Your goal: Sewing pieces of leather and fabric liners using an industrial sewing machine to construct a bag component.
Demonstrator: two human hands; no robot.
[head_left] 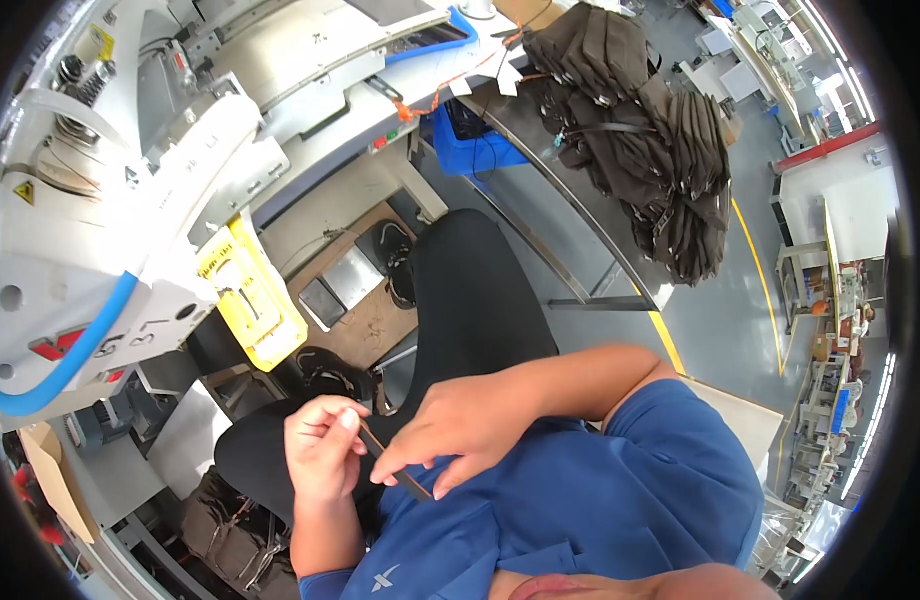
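Observation:
A narrow dark strip with a brownish edge (413, 487) slants in front of my chest, between my two hands. My left hand (322, 452) is closed on its upper end, pinching it with the thumb on top. From the right, my right hand (470, 425) reaches across with its fingers bent around the strip's lower part. Those fingers cover some of the middle of the strip. Whether it is a strap or tape, I cannot tell.
A large white sewing machine (130, 240) with a blue hose stands at left, a yellow plate (255, 295) beside it. Dark brown fabric pieces (650, 140) are heaped on a table at upper right, a blue bin (470, 145) near it. More dark pieces (235, 535) lie at lower left.

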